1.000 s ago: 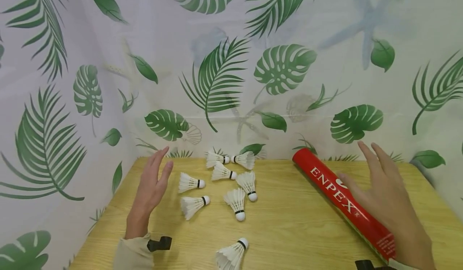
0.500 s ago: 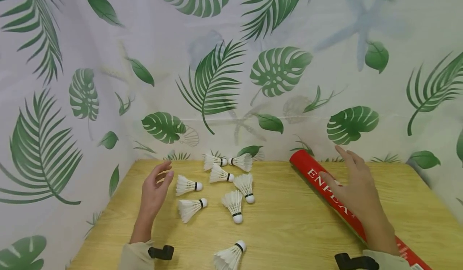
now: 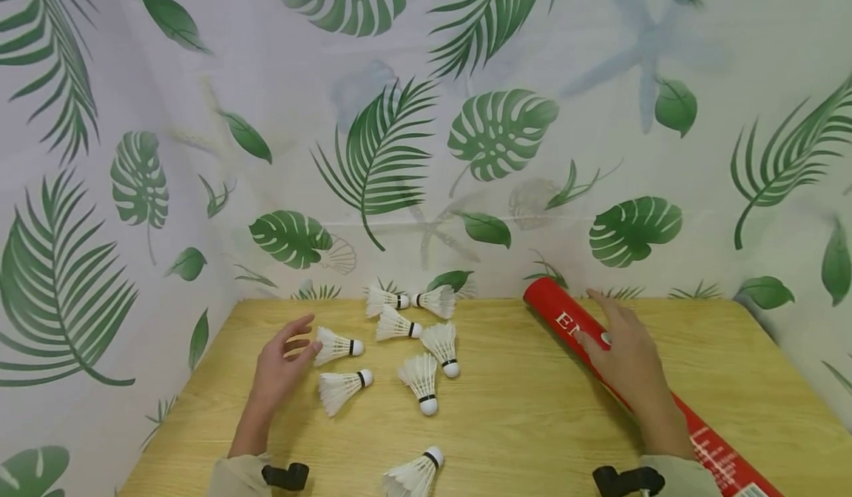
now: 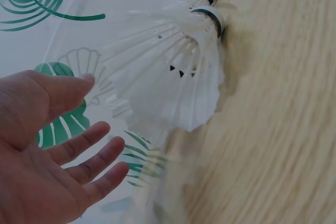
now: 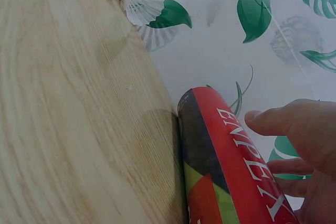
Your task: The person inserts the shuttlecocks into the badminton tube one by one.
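My left hand [image 3: 282, 360] hovers with loosely bent fingers just left of a white feather shuttlecock [image 3: 336, 346]; nothing is in its grasp. In the left wrist view the same hand [image 4: 58, 150] has its thumb and fingers spread apart, beside a large near shuttlecock [image 4: 173, 72]. My right hand [image 3: 629, 356] is over the red ENPEX shuttlecock tube [image 3: 715, 438], which lies diagonally on the table. From the right wrist view, its thumb [image 5: 273, 121] and fingers are spread along the side of the tube [image 5: 231, 166], not closed round it.
Several more shuttlecocks lie on the wooden table [image 3: 506, 423]: one pair at the back edge [image 3: 435, 301], others mid-table, and a single shuttlecock [image 3: 414, 475] near the front. A leaf-patterned white cloth [image 3: 399, 186] hangs behind and at the left side.
My right hand has moved left and lower over the tube. The left hand has come down closer to the nearest shuttlecock, its fingers bending. The head view has shifted slightly.
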Available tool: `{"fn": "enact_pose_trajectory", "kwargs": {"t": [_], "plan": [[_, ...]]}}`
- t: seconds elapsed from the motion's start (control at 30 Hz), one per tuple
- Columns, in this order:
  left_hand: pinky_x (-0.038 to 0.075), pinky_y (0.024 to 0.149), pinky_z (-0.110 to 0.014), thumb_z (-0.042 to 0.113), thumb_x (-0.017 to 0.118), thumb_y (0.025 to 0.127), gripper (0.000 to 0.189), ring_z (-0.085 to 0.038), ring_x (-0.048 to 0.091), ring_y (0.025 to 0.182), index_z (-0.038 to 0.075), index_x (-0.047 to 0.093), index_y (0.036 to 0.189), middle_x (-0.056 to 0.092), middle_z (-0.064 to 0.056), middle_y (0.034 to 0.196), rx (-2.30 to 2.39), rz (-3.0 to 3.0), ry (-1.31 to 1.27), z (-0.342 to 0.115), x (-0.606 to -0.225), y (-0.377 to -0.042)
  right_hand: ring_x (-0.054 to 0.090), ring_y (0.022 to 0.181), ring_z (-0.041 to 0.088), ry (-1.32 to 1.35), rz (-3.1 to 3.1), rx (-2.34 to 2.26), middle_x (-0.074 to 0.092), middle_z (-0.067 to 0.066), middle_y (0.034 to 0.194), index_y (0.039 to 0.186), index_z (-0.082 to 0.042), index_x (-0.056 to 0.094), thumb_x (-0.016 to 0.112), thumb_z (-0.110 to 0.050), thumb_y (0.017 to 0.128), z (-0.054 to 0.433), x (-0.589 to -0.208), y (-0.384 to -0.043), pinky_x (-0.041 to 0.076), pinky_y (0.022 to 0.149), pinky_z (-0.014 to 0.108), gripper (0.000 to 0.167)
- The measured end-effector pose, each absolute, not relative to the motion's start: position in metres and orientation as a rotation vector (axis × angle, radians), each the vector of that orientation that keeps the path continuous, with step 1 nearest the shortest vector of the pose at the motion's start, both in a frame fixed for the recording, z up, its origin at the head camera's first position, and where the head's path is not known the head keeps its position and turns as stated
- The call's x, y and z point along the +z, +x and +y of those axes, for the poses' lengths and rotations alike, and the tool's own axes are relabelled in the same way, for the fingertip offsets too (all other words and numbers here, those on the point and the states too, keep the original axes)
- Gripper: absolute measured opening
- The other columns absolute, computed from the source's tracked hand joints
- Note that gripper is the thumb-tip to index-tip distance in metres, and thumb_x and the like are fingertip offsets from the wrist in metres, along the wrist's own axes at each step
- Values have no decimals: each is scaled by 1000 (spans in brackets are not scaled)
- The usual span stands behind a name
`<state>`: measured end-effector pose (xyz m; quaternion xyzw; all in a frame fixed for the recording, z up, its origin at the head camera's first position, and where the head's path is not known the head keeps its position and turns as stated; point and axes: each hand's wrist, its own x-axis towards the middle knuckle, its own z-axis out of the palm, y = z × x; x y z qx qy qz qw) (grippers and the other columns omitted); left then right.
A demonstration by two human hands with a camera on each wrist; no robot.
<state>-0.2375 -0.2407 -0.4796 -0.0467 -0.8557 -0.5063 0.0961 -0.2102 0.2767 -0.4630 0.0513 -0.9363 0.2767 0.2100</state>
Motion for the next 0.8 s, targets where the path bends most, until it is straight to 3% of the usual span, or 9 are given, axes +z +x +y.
{"fn": "enact_pose_trajectory", "kwargs": {"t": [0.27,0.8], "plan": [[52,99,-53,2,70,97,45,-41,64,115,4,60,140,63,-24,129,-1488,-2553,-188,-239,-486,-241,55,117,50,71,-2735,749,53,33,136,152,-9,44,76,-22,93,279,-466,-212,46,85,73,68],[55,93,-47,5,69,98,20,-33,68,106,4,73,118,67,-16,116,-1466,-2538,-143,-232,-495,-240,57,118,54,37,-2915,714,55,35,137,155,-10,43,68,-35,98,280,-469,-211,49,80,68,67]]}}
